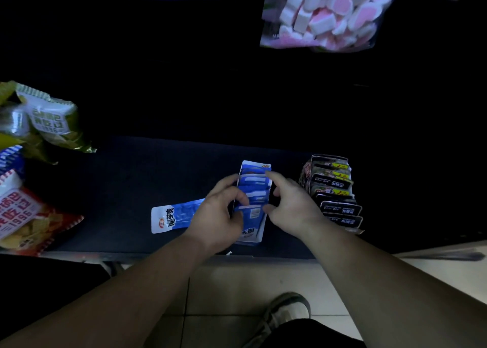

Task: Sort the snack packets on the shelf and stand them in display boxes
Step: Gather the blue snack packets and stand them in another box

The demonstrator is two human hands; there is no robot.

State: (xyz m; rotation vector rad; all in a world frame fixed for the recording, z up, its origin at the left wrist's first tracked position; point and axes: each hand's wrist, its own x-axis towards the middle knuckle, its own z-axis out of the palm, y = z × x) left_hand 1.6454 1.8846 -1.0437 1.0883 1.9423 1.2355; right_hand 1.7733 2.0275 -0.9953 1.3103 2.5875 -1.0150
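A row of blue snack packets (255, 187) stands upright in a display box at the middle of the dark shelf (126, 184). My left hand (218, 213) grips the left side of this row, fingers curled over the front packets. On the row's right side my right hand (292, 205) pinches the packets between thumb and fingers. One loose blue packet (175, 216) lies flat on the shelf just left of my left hand. To the right, a second display box holds black packets (334, 192) standing in a row.
Chip bags lie at the shelf's left end: a green one (50, 121) and a red one (29, 218). A marshmallow bag (326, 13) hangs above at the right. The shelf's front edge (158, 255) runs below my hands, with tiled floor and a shoe (284, 310) beneath.
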